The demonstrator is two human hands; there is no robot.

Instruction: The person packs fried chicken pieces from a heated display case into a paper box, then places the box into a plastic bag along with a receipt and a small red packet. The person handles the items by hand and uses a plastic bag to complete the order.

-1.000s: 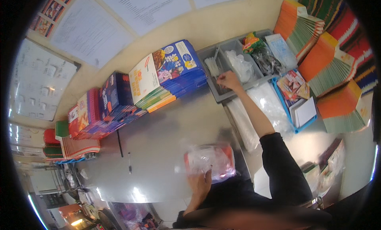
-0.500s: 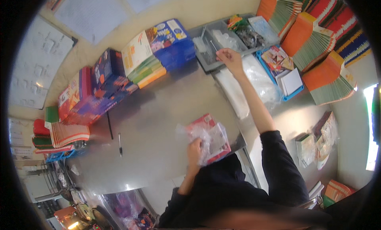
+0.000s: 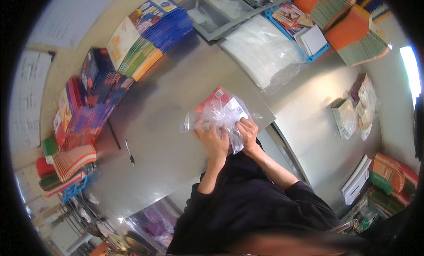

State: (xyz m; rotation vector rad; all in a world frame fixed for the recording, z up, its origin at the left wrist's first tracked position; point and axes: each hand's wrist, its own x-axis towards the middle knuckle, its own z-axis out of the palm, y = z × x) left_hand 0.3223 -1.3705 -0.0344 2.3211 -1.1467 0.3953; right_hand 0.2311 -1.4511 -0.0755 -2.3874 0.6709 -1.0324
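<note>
A clear plastic bag (image 3: 215, 116) with a red box (image 3: 206, 102) inside is in front of me, over the table's near edge. A white label with a square code shows on the package's right side. My left hand (image 3: 215, 143) is closed on the bag's gathered plastic from the left. From the right, my right hand (image 3: 247, 133) pinches the same bunched plastic beside the label. Whether a thin strip is between the right fingers cannot be made out. Loose folds of the bag stick out past both hands.
A metal table (image 3: 176, 101) carries a pen (image 3: 129, 153) and a dark rod (image 3: 114, 134) at left. Stacked cartons (image 3: 163, 33) line the wall. Behind stand a grey divided tray (image 3: 216, 33), flat clear bags (image 3: 263, 53) and a blue tray (image 3: 319, 56). Wrapped packs (image 3: 349, 117) lie at right.
My right hand has come down from the grey tray, where it held a thin white strip, to the bag. Both hands now grip the bunched plastic. The view has shifted.
</note>
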